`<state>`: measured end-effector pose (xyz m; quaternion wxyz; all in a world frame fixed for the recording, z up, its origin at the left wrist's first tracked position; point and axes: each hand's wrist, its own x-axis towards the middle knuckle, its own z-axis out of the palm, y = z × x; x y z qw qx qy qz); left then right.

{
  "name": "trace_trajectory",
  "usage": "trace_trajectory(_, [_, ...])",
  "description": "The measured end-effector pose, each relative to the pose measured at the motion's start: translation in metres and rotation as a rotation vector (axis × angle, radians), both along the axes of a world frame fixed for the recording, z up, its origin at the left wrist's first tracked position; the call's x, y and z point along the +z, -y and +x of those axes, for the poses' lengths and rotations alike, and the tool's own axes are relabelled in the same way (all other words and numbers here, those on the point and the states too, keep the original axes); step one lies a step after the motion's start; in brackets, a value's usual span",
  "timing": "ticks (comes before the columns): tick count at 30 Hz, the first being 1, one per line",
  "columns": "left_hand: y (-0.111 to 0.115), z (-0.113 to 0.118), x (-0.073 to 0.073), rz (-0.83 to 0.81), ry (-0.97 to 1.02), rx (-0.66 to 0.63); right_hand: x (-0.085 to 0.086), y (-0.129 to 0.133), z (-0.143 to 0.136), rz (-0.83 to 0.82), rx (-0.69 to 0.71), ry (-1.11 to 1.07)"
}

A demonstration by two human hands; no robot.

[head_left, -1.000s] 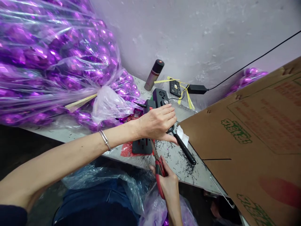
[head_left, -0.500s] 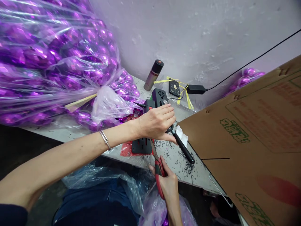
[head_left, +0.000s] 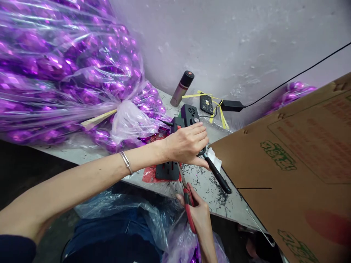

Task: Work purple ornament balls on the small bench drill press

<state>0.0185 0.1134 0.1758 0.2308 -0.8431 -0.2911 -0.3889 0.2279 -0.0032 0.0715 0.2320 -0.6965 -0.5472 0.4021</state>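
Observation:
My left hand (head_left: 189,143) lies over a small black machine (head_left: 189,115), palm down with its fingers stretched out. Its thumb points toward a black lever handle (head_left: 218,175) that slants down to the right. Below it, my right hand (head_left: 199,208) is closed around red-handled scissors (head_left: 189,210). The blades point up toward the slotted black base plate (head_left: 166,171) of the machine, and their tips are partly hidden. Red plastic (head_left: 149,174) lies under the plate. What sits beneath my left palm is hidden.
Large clear bags of shiny purple balls (head_left: 63,73) fill the left. A cardboard box (head_left: 290,157) stands at the right. Behind the machine are a bottle (head_left: 182,88), a dark phone-like object (head_left: 206,103) and a black adapter (head_left: 232,106). Dark clippings (head_left: 223,195) litter the table.
The whole view has shifted slightly, so things appear a little farther right. Both hands keep nearly the same pose at the machine, and the right one still holds the scissors.

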Motion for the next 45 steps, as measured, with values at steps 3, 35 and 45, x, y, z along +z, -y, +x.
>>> trace_trajectory(3, [0.0, 0.0, 0.0, -0.017, 0.002, -0.001, 0.002, -0.001, -0.001, -0.002, 0.001, 0.003])
trace_trajectory(35, [0.0, 0.005, 0.005, -0.112, 0.002, -0.049, 0.038, 0.026, -0.007, 0.018, -0.12, 0.431])
trace_trajectory(45, [-0.003, 0.005, 0.002, -0.105, 0.022, -0.048, 0.02, 0.041, -0.018, 0.238, -0.101, 0.478])
